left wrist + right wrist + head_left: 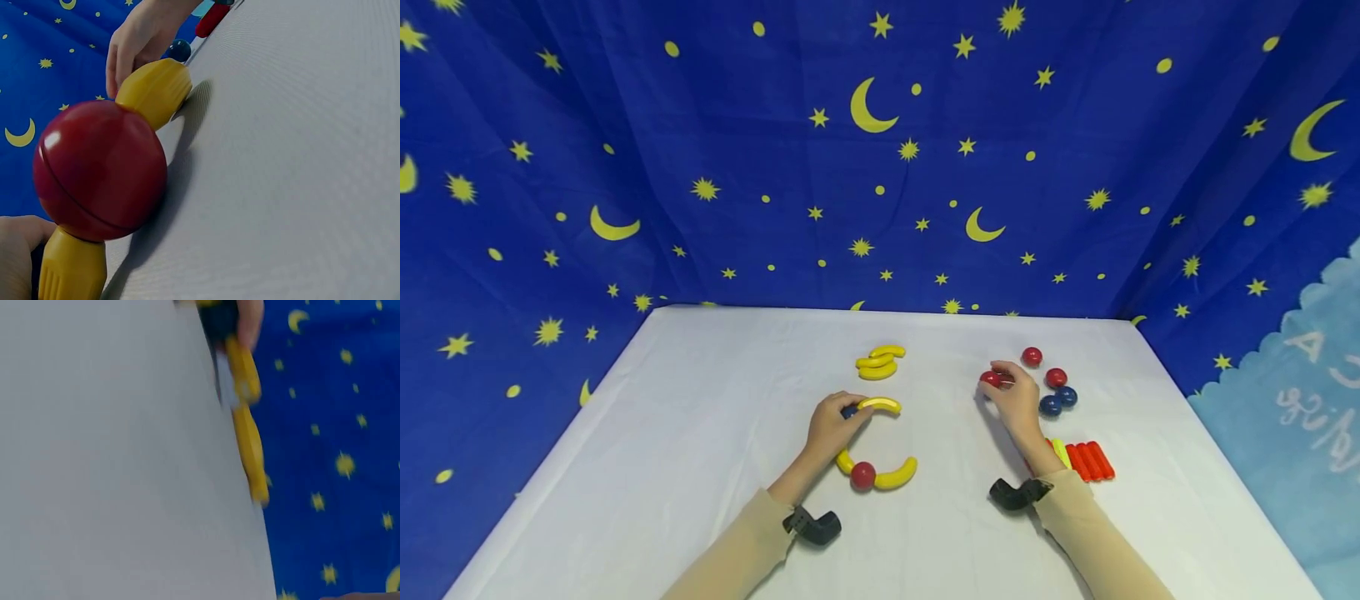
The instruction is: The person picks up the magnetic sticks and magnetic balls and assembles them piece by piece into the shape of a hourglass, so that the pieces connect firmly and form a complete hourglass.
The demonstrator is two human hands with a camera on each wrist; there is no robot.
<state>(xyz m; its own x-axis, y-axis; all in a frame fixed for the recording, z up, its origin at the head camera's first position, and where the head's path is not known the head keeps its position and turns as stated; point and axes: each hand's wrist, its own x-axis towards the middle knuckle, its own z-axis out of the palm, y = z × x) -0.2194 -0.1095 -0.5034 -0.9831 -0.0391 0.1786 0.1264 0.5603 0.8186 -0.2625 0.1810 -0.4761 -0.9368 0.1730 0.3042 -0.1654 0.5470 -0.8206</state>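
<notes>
Blue star-and-moon curtain (790, 75) stands behind the white table (647, 467). My right hand (1018, 408) pinches a red ball (990, 379) between thumb and fingertips. My left hand (832, 425) has its fingers curled about a blue ball (849, 412) at the near end of the upper yellow bar (882, 406).

Critical relation, as I judge it: the held red ball lies to the right of, and slightly farther out than, the gap in the curved assembly. That gap lies between the free right end of the upper yellow bar and the raised tip of the lower right yellow bar (897, 474). Long axis of the upper bar: roughly left to right, free end toward my right hand. My left hand is nearer the assembly.

Visibility limits: my left hand covers the upper end of the lower left yellow bar (844, 461), so I cannot tell whether it meets the blue ball. My right forearm partly covers the red rods (1092, 461). Right wrist view: blurred, held red ball not visible.
</notes>
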